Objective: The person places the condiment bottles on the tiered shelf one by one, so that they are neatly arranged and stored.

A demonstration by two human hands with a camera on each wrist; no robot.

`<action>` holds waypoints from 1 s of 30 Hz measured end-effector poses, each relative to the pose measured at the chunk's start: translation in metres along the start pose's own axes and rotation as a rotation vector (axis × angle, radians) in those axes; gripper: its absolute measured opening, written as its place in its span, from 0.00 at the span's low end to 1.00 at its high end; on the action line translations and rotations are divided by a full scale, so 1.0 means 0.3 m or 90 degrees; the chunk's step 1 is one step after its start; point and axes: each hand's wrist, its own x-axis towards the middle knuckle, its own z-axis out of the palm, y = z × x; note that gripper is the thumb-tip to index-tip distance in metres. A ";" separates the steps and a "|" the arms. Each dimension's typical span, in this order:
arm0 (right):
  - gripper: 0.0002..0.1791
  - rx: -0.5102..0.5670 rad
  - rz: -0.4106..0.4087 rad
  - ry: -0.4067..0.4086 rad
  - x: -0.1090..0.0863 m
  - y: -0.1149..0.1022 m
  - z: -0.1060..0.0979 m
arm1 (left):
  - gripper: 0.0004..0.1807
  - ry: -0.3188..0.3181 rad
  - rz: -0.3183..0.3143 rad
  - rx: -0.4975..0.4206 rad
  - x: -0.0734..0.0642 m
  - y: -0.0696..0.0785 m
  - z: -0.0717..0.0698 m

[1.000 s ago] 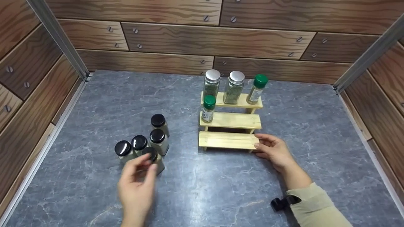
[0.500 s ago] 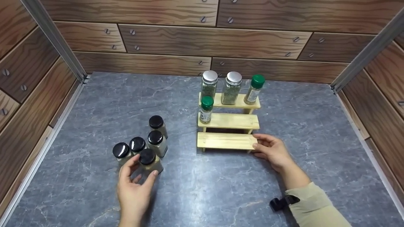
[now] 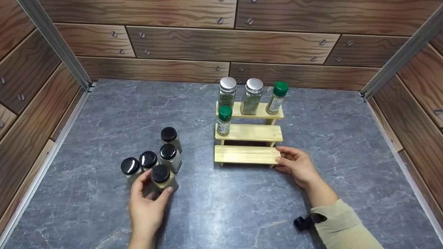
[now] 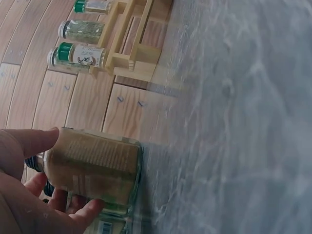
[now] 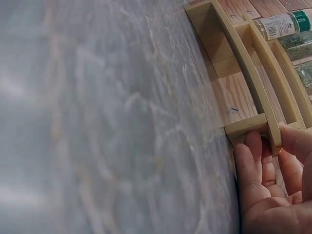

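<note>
My left hand (image 3: 147, 207) grips the nearest black-capped spice jar (image 3: 165, 180), thumb on one side and fingers on the other. In the left wrist view this glass jar (image 4: 95, 163) holds a tan powder and stands on the table. Several more black-capped jars (image 3: 169, 157) are grouped just behind it. My right hand (image 3: 299, 167) pinches the right end of the lowest step of a three-step wooden rack (image 3: 247, 154). Two silver-capped jars of green herbs (image 3: 252, 98) and a green-capped bottle (image 3: 276, 100) stand on its top step. Another green-capped bottle (image 3: 224, 121) stands at the middle step's left end.
A grey marbled tabletop (image 3: 207, 214) lies under everything. Wood-plank-patterned walls (image 3: 180, 43) enclose the back and sides, with metal posts (image 3: 57, 45) at the back corners. A black strap-on device (image 3: 306, 222) sits at the right sleeve.
The left hand has closed from just above and in front of the nearest black-capped jar to a grip around it. The right hand keeps its hold on the rack. The head view has shifted slightly.
</note>
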 end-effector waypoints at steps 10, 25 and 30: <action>0.25 0.022 0.004 0.005 -0.001 0.000 0.001 | 0.39 -0.081 0.003 -0.014 0.002 -0.008 0.040; 0.27 0.019 0.014 0.002 0.001 -0.003 0.001 | 0.38 -0.164 0.008 -0.080 -0.022 0.043 0.125; 0.27 0.009 0.019 0.005 0.000 -0.006 0.001 | 0.34 -0.263 0.077 -0.102 -0.011 0.110 0.197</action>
